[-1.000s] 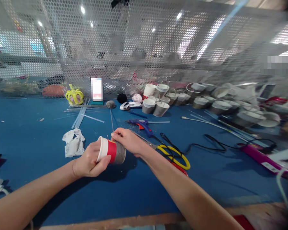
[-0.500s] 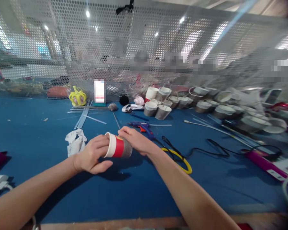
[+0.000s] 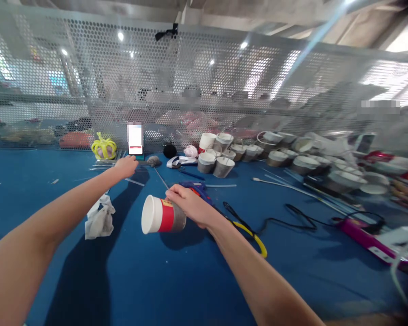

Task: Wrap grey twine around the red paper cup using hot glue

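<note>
My right hand (image 3: 187, 202) is closed around a paper cup (image 3: 166, 218) lying on its side in the air, its white mouth turned left. Grey yarn covers the base end of the cup, beside a red printed band. From my fingers a grey strand runs to a small yarn ball (image 3: 154, 160). My left hand (image 3: 126, 166) is stretched far forward, with a finger extended at the lower edge of a phone (image 3: 135, 139); nothing shows in its grasp. The phone stands upright with a lit screen. Whether the finger touches it, I cannot tell.
Several grey-wrapped cups (image 3: 224, 167) stand at the back right. A blue glue gun (image 3: 193, 186) lies behind my right hand, near a yellow ring (image 3: 260, 246). Crumpled white paper (image 3: 99, 219) lies left; a purple power strip (image 3: 363, 242) lies right. A perforated metal screen (image 3: 224, 77) closes the back.
My left hand has come out of the cup's mouth and moved forward to the phone. My right hand still holds the cup, whose inside now shows. The view has tilted up slightly.
</note>
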{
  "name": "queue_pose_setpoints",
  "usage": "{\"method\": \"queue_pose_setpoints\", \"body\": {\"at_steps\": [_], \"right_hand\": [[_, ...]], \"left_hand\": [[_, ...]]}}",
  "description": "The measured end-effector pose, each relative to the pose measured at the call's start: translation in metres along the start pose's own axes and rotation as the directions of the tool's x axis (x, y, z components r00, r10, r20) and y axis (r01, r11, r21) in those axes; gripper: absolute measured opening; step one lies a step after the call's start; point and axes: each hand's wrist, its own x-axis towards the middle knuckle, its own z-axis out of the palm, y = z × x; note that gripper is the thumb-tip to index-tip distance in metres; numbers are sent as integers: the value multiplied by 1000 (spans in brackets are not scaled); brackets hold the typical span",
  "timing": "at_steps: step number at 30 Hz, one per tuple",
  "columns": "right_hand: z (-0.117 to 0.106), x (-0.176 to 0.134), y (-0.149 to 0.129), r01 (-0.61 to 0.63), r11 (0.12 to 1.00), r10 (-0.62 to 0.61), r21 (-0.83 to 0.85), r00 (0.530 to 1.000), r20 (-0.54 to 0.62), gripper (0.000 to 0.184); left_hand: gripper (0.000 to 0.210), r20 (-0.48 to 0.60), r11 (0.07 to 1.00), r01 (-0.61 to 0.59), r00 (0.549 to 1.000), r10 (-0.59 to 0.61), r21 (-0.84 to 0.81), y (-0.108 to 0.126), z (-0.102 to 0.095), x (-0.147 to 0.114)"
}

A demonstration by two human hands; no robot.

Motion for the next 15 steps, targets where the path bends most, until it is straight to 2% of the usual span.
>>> {"method": "queue_pose_setpoints", "body": {"at_steps": [7, 11, 15], "right_hand": [[-7, -2, 2, 11, 1000, -11, 14, 1000, -18, 28], [-5, -3, -1, 44, 999, -43, 31, 999, -23, 26], [-2, -1, 3, 72, 996, -71, 54, 997, -19, 26]], "left_hand": [[29, 186, 998, 54, 981, -57, 22, -6, 18, 41], [29, 269, 995, 93, 958, -97, 25, -17, 22, 51], [29, 283, 994, 101, 953, -107, 33, -23, 23, 54]]}}
